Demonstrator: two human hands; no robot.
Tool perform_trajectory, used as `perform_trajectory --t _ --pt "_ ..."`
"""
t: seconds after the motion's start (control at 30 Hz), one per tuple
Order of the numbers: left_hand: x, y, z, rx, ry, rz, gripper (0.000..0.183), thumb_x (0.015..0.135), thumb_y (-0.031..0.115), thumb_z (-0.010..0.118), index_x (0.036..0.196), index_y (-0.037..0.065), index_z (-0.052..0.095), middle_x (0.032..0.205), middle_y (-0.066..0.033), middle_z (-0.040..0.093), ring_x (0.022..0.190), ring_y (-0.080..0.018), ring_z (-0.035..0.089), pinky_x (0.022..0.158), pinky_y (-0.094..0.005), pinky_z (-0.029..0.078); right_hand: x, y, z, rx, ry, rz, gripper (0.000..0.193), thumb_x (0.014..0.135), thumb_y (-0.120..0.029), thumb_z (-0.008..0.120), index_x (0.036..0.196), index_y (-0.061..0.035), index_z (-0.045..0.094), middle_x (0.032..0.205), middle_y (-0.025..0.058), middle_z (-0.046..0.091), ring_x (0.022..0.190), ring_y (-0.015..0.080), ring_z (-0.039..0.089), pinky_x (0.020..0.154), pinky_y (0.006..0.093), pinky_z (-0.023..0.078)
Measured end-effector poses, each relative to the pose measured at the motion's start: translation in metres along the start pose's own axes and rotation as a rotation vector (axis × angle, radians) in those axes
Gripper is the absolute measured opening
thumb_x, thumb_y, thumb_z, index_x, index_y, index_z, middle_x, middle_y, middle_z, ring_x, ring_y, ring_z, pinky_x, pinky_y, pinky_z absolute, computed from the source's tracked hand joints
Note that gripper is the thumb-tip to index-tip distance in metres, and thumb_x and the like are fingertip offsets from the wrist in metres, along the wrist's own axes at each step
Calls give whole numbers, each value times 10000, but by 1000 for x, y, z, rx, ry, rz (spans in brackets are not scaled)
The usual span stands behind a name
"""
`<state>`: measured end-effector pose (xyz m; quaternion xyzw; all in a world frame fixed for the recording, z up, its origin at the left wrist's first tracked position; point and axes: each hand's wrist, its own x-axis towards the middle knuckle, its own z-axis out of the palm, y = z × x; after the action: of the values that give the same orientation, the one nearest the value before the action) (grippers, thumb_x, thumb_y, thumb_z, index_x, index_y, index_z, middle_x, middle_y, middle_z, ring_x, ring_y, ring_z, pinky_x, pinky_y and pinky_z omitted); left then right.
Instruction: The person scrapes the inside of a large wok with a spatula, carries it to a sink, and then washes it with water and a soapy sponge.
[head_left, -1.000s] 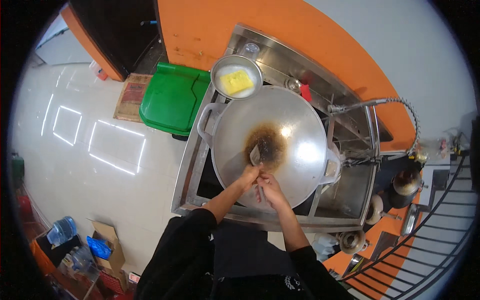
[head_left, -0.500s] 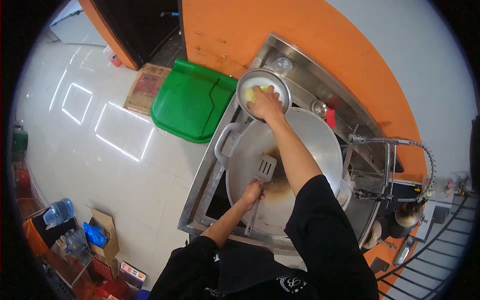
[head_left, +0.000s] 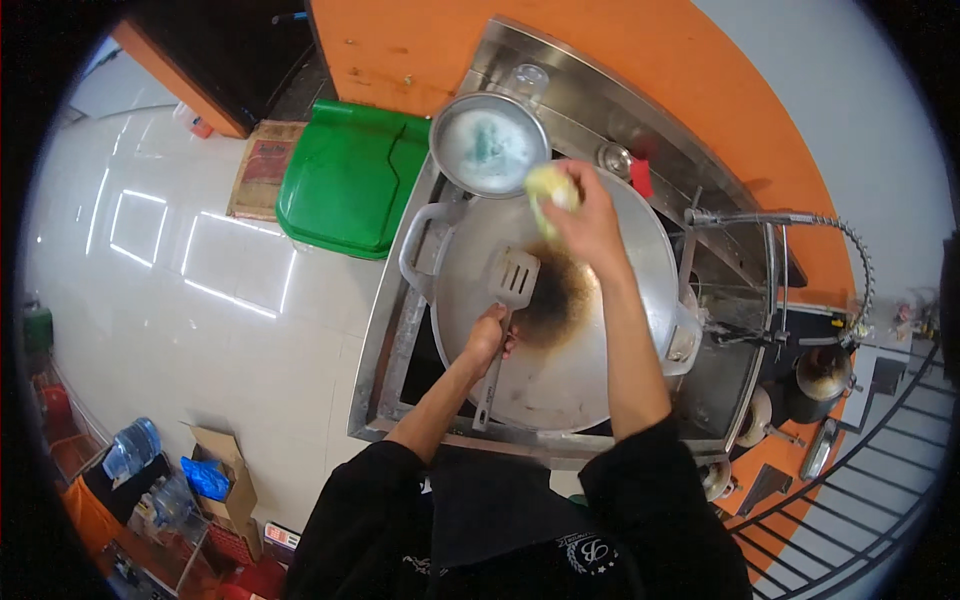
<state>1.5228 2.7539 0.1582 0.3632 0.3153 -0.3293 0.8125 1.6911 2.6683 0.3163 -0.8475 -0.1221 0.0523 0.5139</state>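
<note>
My left hand (head_left: 488,335) is closed round the handle of a slotted metal spatula (head_left: 515,278), its blade pointing away from me over a large metal pot (head_left: 640,270). Brown-black staining marks the pot's bottom. My right hand (head_left: 592,225) grips a yellow sponge (head_left: 550,195), slightly blurred, above the pot's far side. Just beyond, at the pot's far left rim, is a round metal bowl (head_left: 437,150) holding white suds with a green patch. Inside the pot, the spatula's handle end reaches toward the near left rim.
The pot sits in a steel sink unit (head_left: 375,370) with a spring-hose faucet (head_left: 780,220) at right. A green bin (head_left: 345,180) stands left of it. Behind the pot are a clear cup (head_left: 528,82), a small metal bowl (head_left: 614,158) and a red object (head_left: 641,178).
My right hand has come out of the suds bowl with the sponge and moved right and nearer, over the pot. My left hand keeps its hold on the spatula. The whole view has shifted.
</note>
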Motion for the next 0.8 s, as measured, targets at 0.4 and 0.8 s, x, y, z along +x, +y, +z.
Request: perform_trajectory --t 0.4,0.8 --pt "-28 -15 33 243 -45 -131 276 976 237 324 1119 67 488 680 -47 480 470 -119 424 390 -296 372 -181 155 20 -514 15 -207 320 870 -143 606 1189 -117 616 1343 142 422 1266 373 401 999 565 354" --pt "-19 -14 22 699 -164 -29 261 978 288 395 1032 50 488 637 -42 462 419 -116 408 346 -286 364 -185 184 29 -237 216 -6 334 872 -118 599 1177 15 576 1228 237 551 1163 407 511 982 419 426"
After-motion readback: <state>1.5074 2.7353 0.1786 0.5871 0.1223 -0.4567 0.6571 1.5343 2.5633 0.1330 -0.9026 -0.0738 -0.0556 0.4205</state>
